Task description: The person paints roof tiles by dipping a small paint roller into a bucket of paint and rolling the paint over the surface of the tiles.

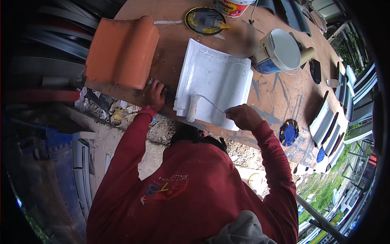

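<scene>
My right hand (pixel 245 116) is closed around the handle of a small paint roller (pixel 193 107). Its fuzzy white head rests on the lower left of a curved roof tile (pixel 217 79), which is coated white and shines wet along its left side. At the table's near edge lies my left hand (pixel 155 95), fingers spread on the wood and holding nothing. Just above that hand sits an orange roof tile (pixel 122 55), apart from the white one.
A whitish paint bucket (pixel 280 53) stands right of the white tile. Behind are a paint-smeared black lid (pixel 199 20) and a red-labelled tub (pixel 231 7). A blue-and-black round object (pixel 289 132) lies at right on the wooden table (pixel 264 95). A blurred patch hides part of the tabletop.
</scene>
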`<control>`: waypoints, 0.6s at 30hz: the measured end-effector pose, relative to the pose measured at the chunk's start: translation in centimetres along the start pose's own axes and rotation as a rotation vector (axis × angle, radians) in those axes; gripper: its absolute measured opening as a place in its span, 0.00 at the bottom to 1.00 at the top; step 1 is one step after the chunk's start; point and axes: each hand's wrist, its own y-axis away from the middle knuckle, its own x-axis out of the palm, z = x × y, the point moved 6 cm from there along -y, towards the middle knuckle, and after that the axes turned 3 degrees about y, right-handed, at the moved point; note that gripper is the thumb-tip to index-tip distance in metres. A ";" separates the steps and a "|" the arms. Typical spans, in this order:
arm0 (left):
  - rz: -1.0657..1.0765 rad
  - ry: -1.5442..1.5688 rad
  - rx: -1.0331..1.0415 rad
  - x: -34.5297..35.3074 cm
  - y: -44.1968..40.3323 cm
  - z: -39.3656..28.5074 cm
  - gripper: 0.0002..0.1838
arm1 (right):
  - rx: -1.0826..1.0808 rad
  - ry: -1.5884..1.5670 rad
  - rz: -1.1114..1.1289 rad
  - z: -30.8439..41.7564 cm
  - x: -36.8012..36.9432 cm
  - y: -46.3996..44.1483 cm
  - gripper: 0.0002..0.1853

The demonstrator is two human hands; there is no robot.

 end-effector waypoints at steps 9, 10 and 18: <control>-0.007 0.049 -0.030 -0.1 0.1 0.6 0.08 | 0.035 0.231 0.055 -0.3 -6.8 4.6 0.09; -0.016 0.054 -0.028 -0.2 0.1 0.5 0.08 | 0.021 0.201 0.034 -0.1 -5.9 4.0 0.09; -0.027 0.046 -0.022 -0.3 -0.2 0.5 0.08 | 0.381 0.075 0.077 -5.8 -12.3 10.2 0.13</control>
